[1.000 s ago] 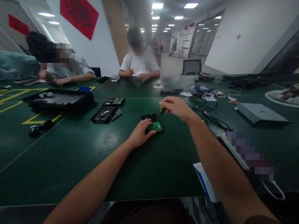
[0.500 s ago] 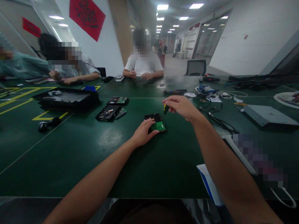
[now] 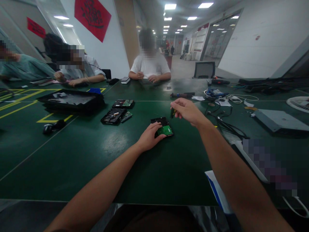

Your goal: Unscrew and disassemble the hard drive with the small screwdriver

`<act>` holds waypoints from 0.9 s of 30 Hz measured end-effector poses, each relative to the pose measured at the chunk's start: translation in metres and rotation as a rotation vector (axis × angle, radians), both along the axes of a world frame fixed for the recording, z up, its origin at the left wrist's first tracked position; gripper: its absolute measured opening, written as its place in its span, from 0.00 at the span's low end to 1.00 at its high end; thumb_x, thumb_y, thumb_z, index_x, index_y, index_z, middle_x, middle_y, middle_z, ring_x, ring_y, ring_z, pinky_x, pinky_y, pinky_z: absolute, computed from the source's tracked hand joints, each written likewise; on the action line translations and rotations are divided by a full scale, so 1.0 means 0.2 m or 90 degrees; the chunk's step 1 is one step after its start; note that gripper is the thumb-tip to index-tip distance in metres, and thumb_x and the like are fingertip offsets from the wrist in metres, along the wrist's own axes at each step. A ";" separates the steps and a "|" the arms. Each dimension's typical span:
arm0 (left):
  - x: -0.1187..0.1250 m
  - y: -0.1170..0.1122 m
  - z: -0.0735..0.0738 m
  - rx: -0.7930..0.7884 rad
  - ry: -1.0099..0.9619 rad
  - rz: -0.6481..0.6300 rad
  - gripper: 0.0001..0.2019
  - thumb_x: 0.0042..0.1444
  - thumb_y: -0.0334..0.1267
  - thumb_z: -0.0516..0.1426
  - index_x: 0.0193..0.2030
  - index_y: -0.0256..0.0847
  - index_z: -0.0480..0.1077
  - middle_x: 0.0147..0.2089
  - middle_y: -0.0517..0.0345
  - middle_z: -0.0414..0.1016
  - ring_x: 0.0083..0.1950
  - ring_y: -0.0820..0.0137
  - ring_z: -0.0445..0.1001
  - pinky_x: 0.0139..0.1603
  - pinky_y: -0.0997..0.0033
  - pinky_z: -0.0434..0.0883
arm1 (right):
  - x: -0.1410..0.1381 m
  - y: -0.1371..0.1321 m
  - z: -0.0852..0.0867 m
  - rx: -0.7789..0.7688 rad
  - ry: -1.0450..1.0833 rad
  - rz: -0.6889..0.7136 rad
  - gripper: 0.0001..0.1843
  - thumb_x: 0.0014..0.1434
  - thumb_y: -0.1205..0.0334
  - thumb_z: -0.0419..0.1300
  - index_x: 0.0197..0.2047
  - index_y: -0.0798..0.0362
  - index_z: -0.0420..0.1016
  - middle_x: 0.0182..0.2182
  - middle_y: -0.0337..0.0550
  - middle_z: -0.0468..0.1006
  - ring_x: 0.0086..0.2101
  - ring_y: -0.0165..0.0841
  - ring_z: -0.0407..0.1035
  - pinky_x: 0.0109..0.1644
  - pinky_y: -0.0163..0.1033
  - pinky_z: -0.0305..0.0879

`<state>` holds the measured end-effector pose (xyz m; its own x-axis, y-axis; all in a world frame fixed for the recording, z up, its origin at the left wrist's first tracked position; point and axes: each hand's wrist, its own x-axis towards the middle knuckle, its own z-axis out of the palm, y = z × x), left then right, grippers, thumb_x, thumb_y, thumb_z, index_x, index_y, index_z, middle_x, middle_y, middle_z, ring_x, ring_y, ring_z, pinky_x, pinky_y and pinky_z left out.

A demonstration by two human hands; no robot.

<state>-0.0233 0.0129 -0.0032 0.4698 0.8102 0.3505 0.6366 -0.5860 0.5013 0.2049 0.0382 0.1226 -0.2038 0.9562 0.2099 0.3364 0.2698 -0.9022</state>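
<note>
A small hard drive [image 3: 163, 126] with a green circuit board facing up lies on the green table [image 3: 79, 154]. My left hand [image 3: 149, 137] rests on its near left corner, fingers curled against it and holding it down. My right hand [image 3: 185, 111] hovers just above and right of the drive, closed round a small screwdriver [image 3: 172, 112] with a yellow and black handle that points down toward the drive.
Two more opened drives [image 3: 114, 116] [image 3: 124, 103] lie to the left, beside a black tray [image 3: 72, 101] and a mouse [image 3: 48, 129]. Cables [image 3: 222, 122], a grey flat box [image 3: 277, 120] and a blue-edged paper [image 3: 216, 190] sit to the right. Three people sit at the far side.
The view has shifted slightly. My right hand has tilted the screwdriver a little more downward over the drive. My left hand stays on the drive.
</note>
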 end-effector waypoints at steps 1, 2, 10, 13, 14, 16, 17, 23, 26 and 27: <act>0.00 0.00 0.00 0.000 0.000 0.001 0.29 0.64 0.55 0.59 0.66 0.41 0.68 0.71 0.44 0.66 0.74 0.55 0.62 0.74 0.46 0.60 | 0.00 0.00 0.00 0.005 -0.003 0.009 0.14 0.67 0.47 0.61 0.41 0.50 0.72 0.33 0.42 0.77 0.26 0.29 0.68 0.25 0.37 0.60; 0.00 0.00 0.00 -0.001 -0.001 0.001 0.29 0.64 0.55 0.59 0.66 0.42 0.68 0.72 0.44 0.66 0.74 0.55 0.62 0.74 0.46 0.60 | 0.00 0.00 0.00 0.012 -0.008 0.017 0.15 0.67 0.47 0.61 0.42 0.50 0.72 0.33 0.42 0.76 0.26 0.29 0.69 0.26 0.37 0.61; 0.00 0.00 0.01 -0.005 0.005 -0.001 0.29 0.64 0.54 0.59 0.66 0.40 0.68 0.71 0.44 0.66 0.74 0.56 0.62 0.75 0.50 0.59 | 0.00 0.01 -0.01 0.047 -0.056 0.012 0.15 0.63 0.52 0.63 0.50 0.51 0.76 0.38 0.45 0.79 0.31 0.32 0.72 0.33 0.40 0.69; 0.00 -0.01 0.01 -0.001 0.007 0.003 0.28 0.65 0.54 0.59 0.66 0.41 0.68 0.71 0.44 0.66 0.74 0.56 0.62 0.75 0.48 0.60 | 0.02 0.03 -0.03 0.065 -0.076 0.007 0.18 0.59 0.57 0.66 0.53 0.50 0.76 0.43 0.46 0.80 0.33 0.34 0.73 0.36 0.41 0.70; 0.00 -0.01 0.01 0.001 0.006 0.003 0.28 0.65 0.54 0.59 0.66 0.41 0.68 0.71 0.44 0.66 0.74 0.55 0.62 0.75 0.48 0.60 | 0.02 0.03 -0.04 0.074 -0.083 0.004 0.19 0.58 0.58 0.66 0.53 0.50 0.76 0.44 0.47 0.80 0.35 0.35 0.73 0.36 0.41 0.71; 0.00 -0.01 0.01 0.004 0.002 0.002 0.28 0.65 0.54 0.59 0.66 0.41 0.68 0.71 0.44 0.66 0.74 0.55 0.62 0.75 0.48 0.60 | 0.02 0.05 -0.06 0.090 -0.093 -0.003 0.20 0.57 0.57 0.67 0.53 0.50 0.76 0.44 0.47 0.80 0.37 0.36 0.73 0.38 0.41 0.71; 0.00 -0.01 0.01 0.004 0.000 0.001 0.28 0.65 0.54 0.59 0.66 0.41 0.68 0.71 0.44 0.66 0.74 0.55 0.63 0.75 0.48 0.60 | 0.02 0.06 -0.08 0.093 -0.097 -0.005 0.20 0.57 0.57 0.67 0.52 0.50 0.77 0.44 0.47 0.80 0.37 0.36 0.73 0.39 0.41 0.71; 0.01 -0.02 0.02 0.004 0.002 0.001 0.28 0.65 0.54 0.58 0.66 0.41 0.68 0.71 0.44 0.66 0.74 0.55 0.63 0.75 0.46 0.60 | 0.02 0.09 -0.14 0.103 -0.113 -0.008 0.17 0.55 0.54 0.69 0.47 0.50 0.78 0.41 0.45 0.81 0.38 0.38 0.74 0.40 0.42 0.72; 0.01 -0.02 0.02 0.007 0.004 0.000 0.28 0.65 0.54 0.58 0.66 0.41 0.68 0.71 0.44 0.66 0.74 0.56 0.62 0.75 0.48 0.59 | 0.02 0.07 -0.12 0.109 -0.118 -0.009 0.16 0.55 0.54 0.69 0.45 0.50 0.78 0.41 0.46 0.81 0.37 0.38 0.73 0.40 0.43 0.72; 0.01 -0.02 0.02 0.005 0.006 -0.001 0.28 0.65 0.54 0.58 0.66 0.41 0.68 0.71 0.44 0.66 0.74 0.55 0.62 0.76 0.48 0.59 | 0.02 0.07 -0.10 0.112 -0.117 -0.013 0.16 0.56 0.53 0.69 0.45 0.50 0.78 0.41 0.46 0.80 0.38 0.38 0.73 0.40 0.43 0.72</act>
<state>-0.0217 0.0086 0.0015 0.4742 0.8070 0.3518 0.6405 -0.5904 0.4911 0.2081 0.0513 0.1027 -0.2350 0.9125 0.3349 0.4968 0.4089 -0.7655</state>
